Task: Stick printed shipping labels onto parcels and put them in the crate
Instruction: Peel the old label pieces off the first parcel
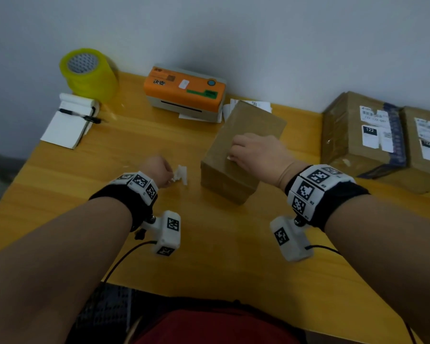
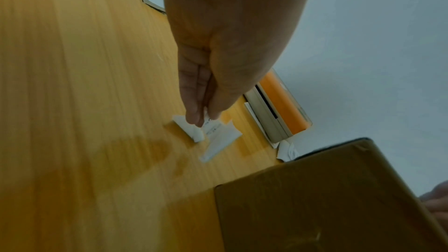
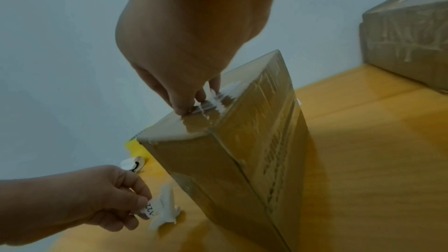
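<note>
Just left of parcel [image 1: 243,150], left hand [image 1: 157,170] pinches label [image 1: 180,175].

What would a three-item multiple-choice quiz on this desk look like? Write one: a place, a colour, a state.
1. Where does the tape roll stand?
A. far left corner, by the wall
B. on a parcel
C. beside the right hand

2. What colour is the top of the printer?
A. blue
B. orange
C. black

3. What is the left hand doing?
A. lying flat
B. pinching a crumpled paper
C. holding the pen

Answers: 1 A, it stands behind the notepad; 2 B, the lid shows orange; 3 B, the left wrist view shows finger and thumb meeting on the paper.
</note>
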